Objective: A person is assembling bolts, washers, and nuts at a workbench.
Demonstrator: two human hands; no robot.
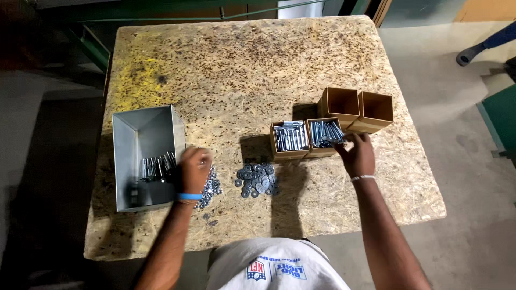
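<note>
1. Bolts, long, steel and silvery [326,133], fill the right-hand shallow cardboard box [322,138] toward the table's right edge. Their long axes run roughly near to far, slightly fanned.
2. Nearest the front edge of the worn chipboard table [242,64], the left hand [193,171] rests, fingers curled, over a heap of small steel nuts [210,189]; whether it pinches anything I cannot tell.
3. A loose pile of flat steel washers [256,180] lies just right of the nuts.
4. The right hand [357,156] has its fingertips closed on the bolts at the box's right end.
5. Judged: stiff, smooth, fairly heavy; best pinched mid-shank.
6. The grey sheet-metal bin [144,156] near the left edge holds a few more bolts.
</note>
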